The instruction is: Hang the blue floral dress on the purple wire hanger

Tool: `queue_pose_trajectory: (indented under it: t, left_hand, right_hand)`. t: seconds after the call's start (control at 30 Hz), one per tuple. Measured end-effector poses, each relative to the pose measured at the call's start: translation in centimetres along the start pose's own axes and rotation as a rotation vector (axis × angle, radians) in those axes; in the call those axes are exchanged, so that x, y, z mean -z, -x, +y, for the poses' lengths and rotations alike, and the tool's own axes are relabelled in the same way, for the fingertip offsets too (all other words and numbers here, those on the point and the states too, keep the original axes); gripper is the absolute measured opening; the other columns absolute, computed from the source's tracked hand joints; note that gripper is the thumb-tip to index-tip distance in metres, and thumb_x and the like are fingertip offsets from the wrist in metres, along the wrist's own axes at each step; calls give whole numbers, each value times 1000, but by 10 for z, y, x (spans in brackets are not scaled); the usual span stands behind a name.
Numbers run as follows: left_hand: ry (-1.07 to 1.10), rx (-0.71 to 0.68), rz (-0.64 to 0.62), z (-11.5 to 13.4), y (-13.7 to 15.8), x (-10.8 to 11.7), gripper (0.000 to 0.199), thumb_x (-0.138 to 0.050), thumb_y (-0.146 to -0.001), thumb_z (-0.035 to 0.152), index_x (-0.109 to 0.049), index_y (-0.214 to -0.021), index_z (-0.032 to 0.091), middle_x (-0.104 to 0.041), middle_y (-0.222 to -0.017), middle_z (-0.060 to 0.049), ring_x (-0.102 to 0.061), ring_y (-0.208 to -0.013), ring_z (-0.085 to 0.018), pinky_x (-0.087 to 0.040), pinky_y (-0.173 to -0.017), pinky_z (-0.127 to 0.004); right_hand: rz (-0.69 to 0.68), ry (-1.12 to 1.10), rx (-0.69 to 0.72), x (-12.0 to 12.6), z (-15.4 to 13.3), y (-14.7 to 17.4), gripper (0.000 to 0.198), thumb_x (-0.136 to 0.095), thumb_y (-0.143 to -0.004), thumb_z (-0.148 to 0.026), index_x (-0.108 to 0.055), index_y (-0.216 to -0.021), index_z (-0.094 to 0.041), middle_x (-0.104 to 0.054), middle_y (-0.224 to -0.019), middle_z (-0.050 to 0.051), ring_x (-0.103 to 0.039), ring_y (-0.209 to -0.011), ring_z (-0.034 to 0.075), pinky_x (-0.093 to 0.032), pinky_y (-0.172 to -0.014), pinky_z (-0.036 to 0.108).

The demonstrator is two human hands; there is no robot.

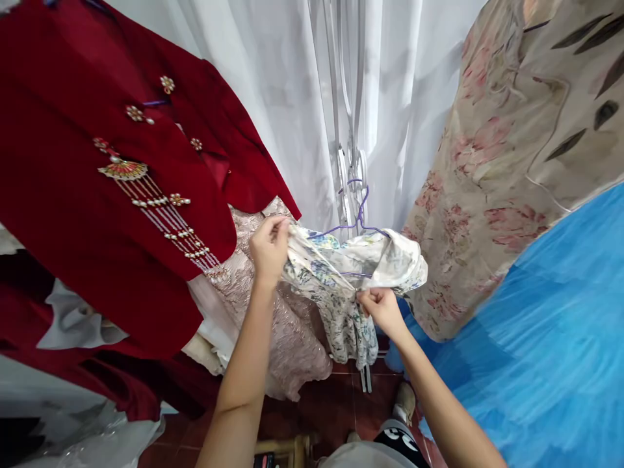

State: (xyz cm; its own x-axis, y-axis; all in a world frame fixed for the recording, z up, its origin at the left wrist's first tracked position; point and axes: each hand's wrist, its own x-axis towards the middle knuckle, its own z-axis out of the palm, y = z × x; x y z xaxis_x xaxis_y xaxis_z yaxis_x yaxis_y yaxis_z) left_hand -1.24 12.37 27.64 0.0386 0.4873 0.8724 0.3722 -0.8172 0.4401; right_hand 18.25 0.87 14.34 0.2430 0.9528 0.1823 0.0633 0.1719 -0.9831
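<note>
A white garment with a blue and yellow floral print (322, 283) hangs from a purple wire hanger (362, 208) in front of me. My left hand (270, 250) is closed on its left shoulder edge, thumb on top. Lower and to the right, my right hand (383, 311) pinches the front of the same garment near the neckline. A pale strip of edging runs taut between the two hands. The garment's collar (397, 260) is folded over on the right side of the hanger. The fingertips of both hands are partly hidden by cloth.
A dark red jacket (146, 214) with beaded ornaments hangs at the left, over a pink textured skirt (297, 325). White curtains (273, 84) and a white metal stand (348, 130) are behind. At the right hang a beige floral garment (453, 214) and bright blue tulle (536, 338).
</note>
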Motion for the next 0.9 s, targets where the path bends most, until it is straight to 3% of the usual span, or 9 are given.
queue_pose_trajectory:
  t: [0.17, 0.3, 0.37, 0.5, 0.63, 0.7, 0.77, 0.83, 0.9]
  left_hand:
    - [156, 360, 100, -84, 22, 37, 42, -67, -86, 54, -68, -93, 13, -68, -83, -4, -60, -67, -12, -50, -61, -22]
    - [263, 513, 166, -102, 75, 37, 51, -70, -79, 62, -66, -92, 13, -67, -85, -6, -59, -70, -12, -49, -62, -21]
    - [298, 557, 189, -95, 100, 33, 53, -69, -80, 64, -66, -93, 13, -66, -85, -5, -58, -69, -12, -47, -61, -20]
    - [230, 547, 144, -65, 150, 29, 48, -65, -85, 62, -66, -91, 15, -66, -83, -5, -58, -71, -14, -48, -64, -22]
    - [168, 567, -42, -27, 207, 19, 42, -60, -91, 57, -67, -85, 16, -66, -79, -5, -62, -76, -17, -50, -70, -25]
    - [198, 592, -144, -8, 233, 8, 39, -57, -94, 52, -67, -86, 16, -68, -79, -5, -64, -76, -18, -52, -71, -26]
    - [229, 577, -236, 9, 251, -6, 35, -54, -97, 47, -68, -88, 16, -70, -82, -6, -66, -78, -19, -53, -73, -26]
    - [259, 534, -338, 24, 260, -21, 31, -53, -98, 41, -69, -90, 16, -71, -83, -6, -67, -79, -18, -53, -74, -27]
    - [288, 503, -415, 35, 261, -33, 28, -52, -99, 36, -70, -90, 17, -72, -84, -6, -67, -79, -18, -54, -75, -27]
  right_hand:
    - [-61, -27, -109, -9, 45, 45, 36, -66, -78, -41, -50, -54, -21, -50, -40, -4, -38, -38, 9, -28, -45, 23]
    - [-71, -77, -142, -13, 68, 66, 42, -66, -83, -49, -47, -58, -22, -50, -43, -4, -40, -40, 10, -29, -46, 24]
    - [-23, -53, -153, -7, 75, 69, 42, -64, -86, -55, -53, -64, -20, -52, -47, -3, -43, -43, 12, -31, -48, 25]
    - [114, 60, -65, 7, 71, 66, 39, -65, -88, -54, -64, -96, -17, -58, -61, -1, -51, -55, 16, -39, -55, 28]
    - [132, 196, 155, 6, 52, 60, 41, -70, -86, -40, -60, -121, -20, -69, -108, 10, -64, -88, 24, -51, -81, 36]
    - [32, 250, 245, 1, 46, 59, 53, -70, -81, -28, -57, -132, -22, -62, -132, 13, -60, -116, 29, -47, -101, 43]
    - [-171, 239, 248, -4, 48, 60, 64, -70, -76, -19, -55, -138, -22, -60, -138, 13, -55, -128, 31, -41, -111, 46]
    - [-402, 181, 174, -5, 58, 64, 66, -69, -72, -16, -57, -136, -20, -64, -132, 11, -60, -122, 30, -45, -109, 45]
    - [-457, 134, 75, -1, 70, 70, 62, -68, -70, -17, -61, -132, -20, -67, -126, 10, -64, -114, 28, -50, -101, 42]
